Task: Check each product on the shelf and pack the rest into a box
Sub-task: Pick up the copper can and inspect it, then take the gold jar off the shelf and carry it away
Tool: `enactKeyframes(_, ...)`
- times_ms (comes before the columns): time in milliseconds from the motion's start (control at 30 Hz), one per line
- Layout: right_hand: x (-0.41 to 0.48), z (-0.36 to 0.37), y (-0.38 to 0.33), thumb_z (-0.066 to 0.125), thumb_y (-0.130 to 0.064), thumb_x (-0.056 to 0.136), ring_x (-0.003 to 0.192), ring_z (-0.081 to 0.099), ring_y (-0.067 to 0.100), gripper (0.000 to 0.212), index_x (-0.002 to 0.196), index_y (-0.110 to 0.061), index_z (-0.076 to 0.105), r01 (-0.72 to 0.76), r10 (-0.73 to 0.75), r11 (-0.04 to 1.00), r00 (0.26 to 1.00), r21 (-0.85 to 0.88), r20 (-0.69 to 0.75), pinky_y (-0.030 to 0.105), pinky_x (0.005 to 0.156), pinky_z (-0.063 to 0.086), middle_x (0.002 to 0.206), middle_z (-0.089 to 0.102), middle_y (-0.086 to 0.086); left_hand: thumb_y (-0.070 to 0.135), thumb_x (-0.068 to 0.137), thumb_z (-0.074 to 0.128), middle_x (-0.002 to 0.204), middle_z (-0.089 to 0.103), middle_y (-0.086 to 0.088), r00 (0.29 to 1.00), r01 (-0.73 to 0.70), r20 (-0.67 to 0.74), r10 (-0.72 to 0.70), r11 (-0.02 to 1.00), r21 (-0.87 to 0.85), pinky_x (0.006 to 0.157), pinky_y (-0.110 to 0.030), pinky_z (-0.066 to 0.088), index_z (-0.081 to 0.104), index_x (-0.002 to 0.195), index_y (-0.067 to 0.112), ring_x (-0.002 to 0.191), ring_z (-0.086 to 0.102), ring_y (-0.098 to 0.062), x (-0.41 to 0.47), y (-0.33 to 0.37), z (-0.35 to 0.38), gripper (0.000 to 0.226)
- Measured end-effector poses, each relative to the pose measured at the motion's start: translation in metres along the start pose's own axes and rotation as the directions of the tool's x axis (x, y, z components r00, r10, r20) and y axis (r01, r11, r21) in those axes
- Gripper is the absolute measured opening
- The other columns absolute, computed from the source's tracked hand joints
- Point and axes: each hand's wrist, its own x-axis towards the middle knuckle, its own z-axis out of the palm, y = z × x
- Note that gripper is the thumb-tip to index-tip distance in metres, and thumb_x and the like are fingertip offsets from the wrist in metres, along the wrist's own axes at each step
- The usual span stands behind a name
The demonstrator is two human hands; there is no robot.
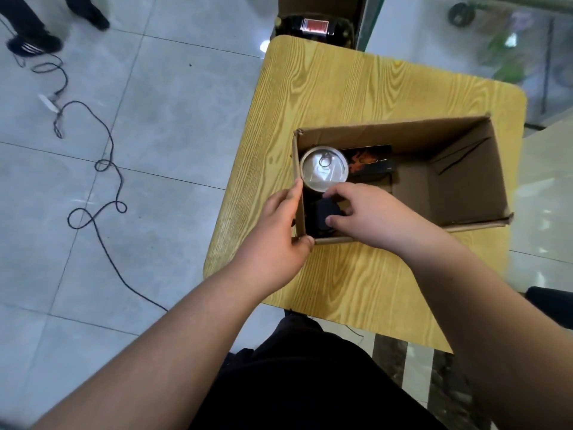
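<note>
The fingers [347,193] of the right hand [372,218] were curled with the thumb around a dark rounded product [325,212], low in the near-left corner of the box [403,135]. What it was could not be told. Just beyond the fingertips stood a can [324,167], upright, lid up, with a dark packet [369,159] beside it. The left hand [273,237] braced that same corner from outside, fingers fairly straight along the wall and thumb pressed to the near edge. The corner looked tight, with wall on two sides and the can close ahead. To the right of the fingers the box floor lay bare, probably the easier way to shift.
</note>
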Motion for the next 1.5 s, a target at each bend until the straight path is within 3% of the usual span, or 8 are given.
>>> enactKeyframes(200, 0.006, 0.016, -0.007, 0.076, -0.037, 0.091, 0.097, 0.059, 0.021, 0.037, 0.117, -0.025, 0.052, -0.017, 0.021, 0.999, 0.996, 0.042, -0.085, 0.032, 0.078, 0.042, 0.115, 0.064, 0.002, 0.009, 0.096, 0.063, 0.163, 0.029, 0.014, 1.000, 0.000, -0.026, 0.000, 1.000, -0.007, 0.114, -0.038, 0.043, 0.017, 0.162, 0.039, 0.142, 0.043, -0.010, 0.008, -0.004, -0.014, 0.086)
enactKeyframes(433, -0.016, 0.028, -0.008, 0.059, -0.056, 0.097, 0.125, 0.055, 0.023, 0.059, 0.144, -0.022, 0.048, 0.094, -0.081, 0.995, 0.966, 0.043, -0.246, 0.037, 0.098, 0.049, 0.140, 0.055, 0.004, 0.012, 0.099, 0.057, 0.158, 0.041, 0.012, 1.000, 0.008, -0.012, -0.008, 0.999, 0.051, 0.107, -0.037, 0.049, 0.020, 0.159, 0.049, 0.129, 0.055, -0.011, 0.009, -0.007, -0.022, 0.080)
enactKeyframes(600, -0.037, 0.038, 0.008, 0.047, -0.044, 0.106, 0.153, 0.029, 0.029, 0.059, 0.161, -0.039, 0.025, 0.183, -0.215, 0.928, 0.975, -0.324, -0.065, 0.044, 0.120, 0.035, 0.168, 0.027, 0.005, 0.010, 0.102, 0.051, 0.163, 0.034, 0.009, 0.999, -0.023, -0.034, 0.025, 0.997, 0.075, 0.117, -0.035, 0.038, 0.018, 0.161, 0.043, 0.143, 0.042, -0.011, 0.006, -0.007, -0.017, 0.075)
enactKeyframes(967, -0.031, 0.039, 0.010, 0.046, -0.047, 0.106, 0.156, 0.022, 0.033, 0.065, 0.163, -0.041, 0.015, 0.192, -0.224, 0.904, 0.974, -0.382, -0.040, 0.048, 0.125, 0.029, 0.170, 0.022, 0.007, 0.016, 0.105, 0.047, 0.169, 0.020, 0.008, 0.999, -0.022, -0.024, 0.025, 0.990, 0.142, 0.110, -0.016, 0.022, 0.010, 0.164, 0.033, 0.153, 0.023, -0.008, -0.010, -0.009, -0.008, 0.071)
enactKeyframes(1067, -0.036, 0.039, 0.001, 0.051, -0.055, 0.101, 0.159, 0.008, 0.035, 0.077, 0.164, -0.033, 0.013, 0.189, -0.242, 0.893, 0.967, -0.407, -0.082, 0.052, 0.128, 0.017, 0.171, 0.012, 0.013, 0.021, 0.102, 0.048, 0.171, 0.016, 0.005, 0.999, -0.015, -0.047, 0.027, 0.973, 0.230, 0.124, -0.031, 0.018, 0.011, 0.164, 0.031, 0.157, 0.013, -0.019, -0.023, -0.016, -0.010, 0.073)
enactKeyframes(1200, -0.048, 0.054, -0.030, 0.065, -0.047, 0.091, 0.157, 0.011, 0.043, 0.083, 0.162, -0.024, 0.028, 0.333, -0.441, 0.828, 0.884, -0.451, -0.156, 0.061, 0.123, 0.017, 0.167, 0.021, 0.021, 0.036, 0.098, 0.039, 0.173, 0.003, 0.000, 0.991, 0.065, -0.130, -0.005, 0.887, 0.458, 0.125, -0.057, 0.006, 0.005, 0.164, 0.033, 0.157, -0.008, -0.034, -0.055, -0.038, -0.024, 0.075)
enactKeyframes(1367, -0.060, 0.088, -0.091, 0.064, -0.049, 0.089, 0.156, 0.011, 0.046, 0.089, 0.163, -0.024, 0.022, 0.479, -0.598, 0.712, 0.797, -0.512, -0.086, 0.064, 0.122, 0.017, 0.168, 0.019, 0.023, 0.046, 0.092, 0.030, 0.172, 0.004, -0.007, 0.948, 0.153, -0.310, 0.078, 0.740, 0.655, 0.121, -0.065, 0.004, 0.010, 0.164, 0.028, 0.156, -0.007, -0.041, -0.128, -0.084, -0.047, 0.077)
enactKeyframes(1500, -0.079, 0.126, -0.154, 0.062, -0.049, 0.089, 0.157, 0.009, 0.045, 0.090, 0.164, -0.024, 0.021, 0.632, -0.732, 0.557, 0.680, -0.539, 0.041, 0.061, 0.123, 0.016, 0.169, 0.018, 0.022, 0.051, 0.098, 0.032, 0.172, -0.012, -0.004, 0.877, 0.356, -0.478, -0.041, 0.724, 0.591, 0.123, -0.062, -0.004, -0.005, 0.163, 0.032, 0.155, -0.019, -0.037, -0.206, -0.123, -0.059, 0.077)
